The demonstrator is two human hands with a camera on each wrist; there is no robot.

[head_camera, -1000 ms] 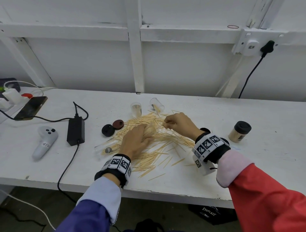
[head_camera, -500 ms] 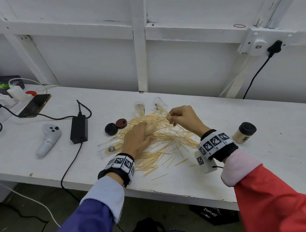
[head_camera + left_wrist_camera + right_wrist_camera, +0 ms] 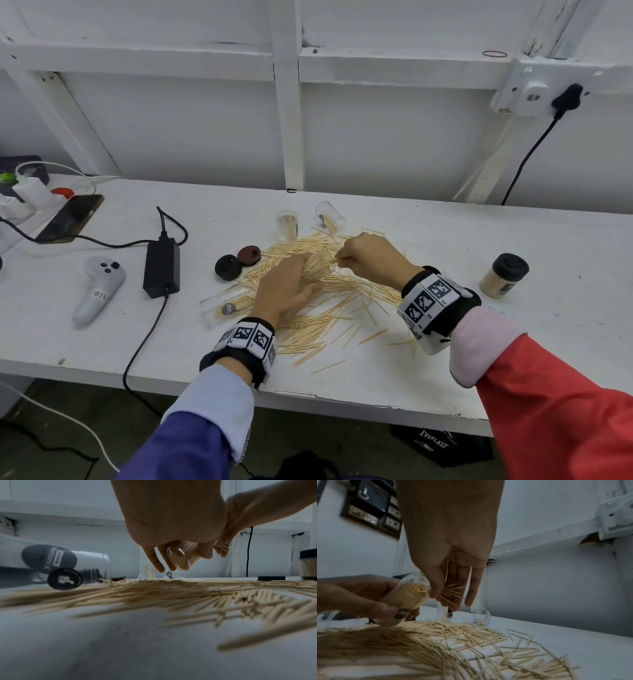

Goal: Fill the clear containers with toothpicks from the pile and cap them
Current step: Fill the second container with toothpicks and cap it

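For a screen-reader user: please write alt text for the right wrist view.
The right hand pinches a few toothpicks at the mouth of a nearly full clear container gripped by the left hand, above the toothpick pile on a white table.

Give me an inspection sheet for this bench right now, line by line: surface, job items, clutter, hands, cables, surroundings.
Surface: white bench, paint chipped along front edge.
Job's things: toothpick pile spread mid-bench; capped full container at right; upright clear container; two loose caps.
Clutter: VR controller, phone.
Grippers: left hand holds a nearly full container; right hand pinches toothpicks at its mouth.
Cables: power adapter, lead hanging over front edge.
Surroundings: wall socket with black plug.
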